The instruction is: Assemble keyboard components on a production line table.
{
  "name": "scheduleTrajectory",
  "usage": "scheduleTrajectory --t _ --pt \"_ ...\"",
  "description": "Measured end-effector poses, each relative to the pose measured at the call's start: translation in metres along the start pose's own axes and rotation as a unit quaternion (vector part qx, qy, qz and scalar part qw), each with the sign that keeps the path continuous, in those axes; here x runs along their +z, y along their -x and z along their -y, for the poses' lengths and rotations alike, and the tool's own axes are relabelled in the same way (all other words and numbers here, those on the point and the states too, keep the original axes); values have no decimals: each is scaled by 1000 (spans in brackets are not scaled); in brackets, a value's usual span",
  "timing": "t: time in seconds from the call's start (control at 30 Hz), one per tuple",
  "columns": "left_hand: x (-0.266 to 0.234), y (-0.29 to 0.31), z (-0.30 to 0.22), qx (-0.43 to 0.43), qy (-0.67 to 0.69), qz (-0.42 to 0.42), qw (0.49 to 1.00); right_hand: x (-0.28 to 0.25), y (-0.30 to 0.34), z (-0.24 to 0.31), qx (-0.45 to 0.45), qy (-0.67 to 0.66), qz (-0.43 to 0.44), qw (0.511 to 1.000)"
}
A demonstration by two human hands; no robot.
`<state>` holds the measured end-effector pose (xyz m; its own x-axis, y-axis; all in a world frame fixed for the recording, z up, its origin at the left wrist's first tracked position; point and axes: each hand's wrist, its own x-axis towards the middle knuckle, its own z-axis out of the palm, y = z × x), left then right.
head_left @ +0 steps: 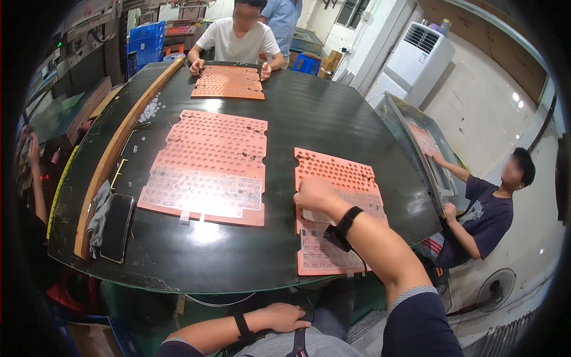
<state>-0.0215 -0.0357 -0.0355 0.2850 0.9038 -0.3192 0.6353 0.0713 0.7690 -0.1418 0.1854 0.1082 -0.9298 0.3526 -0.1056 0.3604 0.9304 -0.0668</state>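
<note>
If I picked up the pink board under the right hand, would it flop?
Probably not: the pink board looks like a stiff, flat panel. It may be light for its size, being thin and dotted with hollows. Lying flat, it likely won't roll.

The right hand (pixel 315 194) and its forearm (pixel 383 247) cover part of the pink board (pixel 336 165) — what the fingertips touch cannot be told. Glare washes out some of the clear sheet (pixel 178 185) on the left board (pixel 214 137), and the top edge crops a blue-shirted person (pixel 281 16) — head out of view.

white air conditioner (pixel 410 64), blue crates (pixel 146 43), fan (pixel 496 290)
</note>
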Motion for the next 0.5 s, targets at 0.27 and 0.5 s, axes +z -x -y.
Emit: scheduleTrajectory --t 0.27,0.5 --pt "-4 -14 -2 48 4 -36 998 -89 10 -113 66 -131 -17 989" --pt "-16 -37 -20 51 44 -48 997 -216 90 -223 186 -65 -56 979"
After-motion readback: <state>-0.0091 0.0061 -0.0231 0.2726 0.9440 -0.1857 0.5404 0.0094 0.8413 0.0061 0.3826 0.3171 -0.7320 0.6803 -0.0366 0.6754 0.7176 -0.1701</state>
